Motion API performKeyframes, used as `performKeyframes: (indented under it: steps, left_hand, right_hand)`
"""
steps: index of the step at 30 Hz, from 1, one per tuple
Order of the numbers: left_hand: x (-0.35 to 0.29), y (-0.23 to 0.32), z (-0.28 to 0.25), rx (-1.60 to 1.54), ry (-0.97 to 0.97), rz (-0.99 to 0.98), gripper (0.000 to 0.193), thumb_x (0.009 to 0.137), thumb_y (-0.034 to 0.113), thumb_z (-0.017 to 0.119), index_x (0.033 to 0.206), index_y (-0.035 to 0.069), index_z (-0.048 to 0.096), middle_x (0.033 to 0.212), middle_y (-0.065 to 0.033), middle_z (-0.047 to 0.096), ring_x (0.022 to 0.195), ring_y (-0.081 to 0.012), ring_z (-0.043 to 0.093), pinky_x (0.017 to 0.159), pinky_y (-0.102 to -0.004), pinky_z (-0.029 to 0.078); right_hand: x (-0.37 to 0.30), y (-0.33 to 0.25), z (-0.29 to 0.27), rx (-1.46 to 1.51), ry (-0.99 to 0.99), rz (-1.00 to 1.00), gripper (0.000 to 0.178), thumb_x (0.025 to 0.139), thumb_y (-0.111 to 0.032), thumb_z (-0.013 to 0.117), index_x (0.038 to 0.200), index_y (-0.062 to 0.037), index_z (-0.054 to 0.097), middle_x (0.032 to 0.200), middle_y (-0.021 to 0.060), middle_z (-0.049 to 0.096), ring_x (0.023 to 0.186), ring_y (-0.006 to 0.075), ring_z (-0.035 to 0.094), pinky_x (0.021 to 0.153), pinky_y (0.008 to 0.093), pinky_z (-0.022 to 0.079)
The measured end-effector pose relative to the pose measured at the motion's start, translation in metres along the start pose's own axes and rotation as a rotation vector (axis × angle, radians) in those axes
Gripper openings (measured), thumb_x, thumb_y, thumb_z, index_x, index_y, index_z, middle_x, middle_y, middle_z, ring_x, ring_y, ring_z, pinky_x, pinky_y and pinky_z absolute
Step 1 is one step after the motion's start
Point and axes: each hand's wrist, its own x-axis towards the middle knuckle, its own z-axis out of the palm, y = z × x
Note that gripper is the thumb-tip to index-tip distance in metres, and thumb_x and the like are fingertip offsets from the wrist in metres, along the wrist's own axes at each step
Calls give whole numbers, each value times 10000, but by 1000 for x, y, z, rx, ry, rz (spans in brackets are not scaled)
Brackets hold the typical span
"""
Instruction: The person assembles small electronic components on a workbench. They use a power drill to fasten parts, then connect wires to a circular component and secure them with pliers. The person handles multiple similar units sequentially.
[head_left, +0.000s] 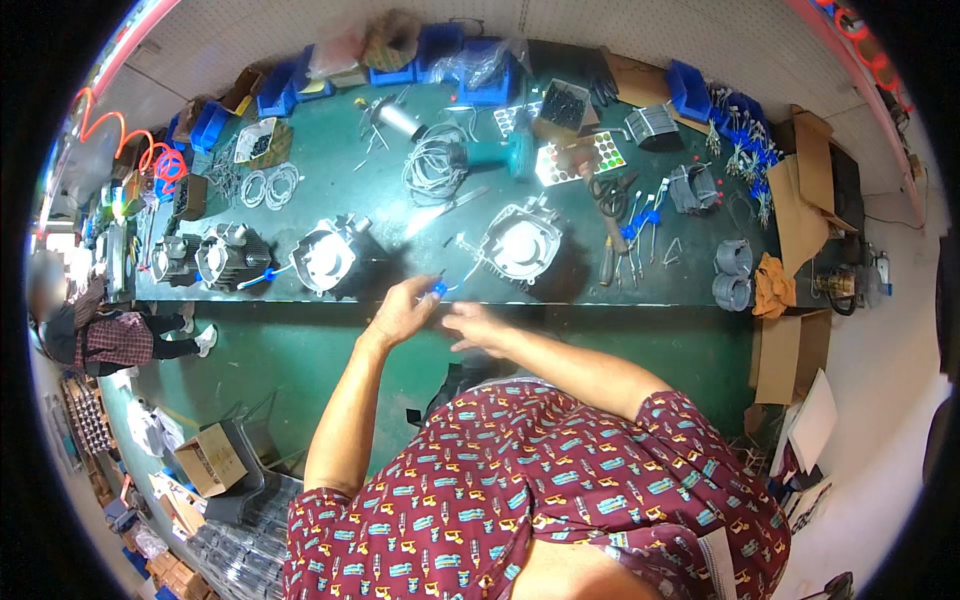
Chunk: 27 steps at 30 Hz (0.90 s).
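Observation:
My left hand (403,310) is closed in a pinch on a small blue connector (439,288) just past the bench's front edge. A white cable (466,275) runs from the connector toward a silver metal motor housing (521,242) with a round hub, lying on the bench. My right hand (478,328) is slightly blurred beside the left one, fingers apart, with nothing visible in it. Left of my hands lies another open motor housing (330,257). Farther left sit two darker finned housings, one of them (232,256) with a blue connector at its cable.
The green bench (400,240) carries a grey cable coil (435,165), a teal power tool (518,150), a sticker sheet (580,158), a screwdriver (607,260) and blue bins (440,45) at the back. An orange cloth (774,287) lies at right. A person (100,335) stands far left.

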Motion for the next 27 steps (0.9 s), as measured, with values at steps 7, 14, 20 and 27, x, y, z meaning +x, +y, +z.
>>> performKeyframes:
  steps: [7, 14, 20, 27]
  left_hand:
    - [-5, -4, 2, -171, -56, 8, 315, 965, 105, 667, 1239, -33, 597, 1012, -86, 691, 909, -134, 642, 813, -317, 560]
    - [-5, 18, 6, -451, -65, -234, 211, 962, 137, 684, 1088, -27, 643, 855, -40, 673, 735, -70, 596, 627, -252, 502]
    - [-15, 29, 25, -960, 71, -436, 108, 964, 117, 672, 910, 23, 668, 799, -23, 655, 691, -105, 599, 611, -256, 485]
    - [1, 31, 47, -1077, 232, -401, 122, 948, 74, 669, 839, 29, 638, 777, -39, 636, 643, -119, 551, 572, -267, 441]
  right_hand:
    - [21, 13, 32, 321, -125, -8, 261, 1047, -259, 443, 1249, -148, 565, 1192, 11, 636, 1133, 194, 594, 996, 553, 433]
    - [-4, 0, 41, 259, -43, -39, 241, 1012, -283, 464, 1093, -98, 596, 977, 51, 690, 885, 183, 684, 757, 351, 531]
    - [-37, -19, 42, -406, 189, -222, 276, 963, -235, 512, 863, 0, 617, 763, 97, 635, 705, 204, 642, 624, 334, 514]
    - [-45, -28, 18, -1077, 74, -725, 315, 935, -228, 482, 829, 39, 610, 767, 210, 631, 724, 347, 625, 696, 469, 484]
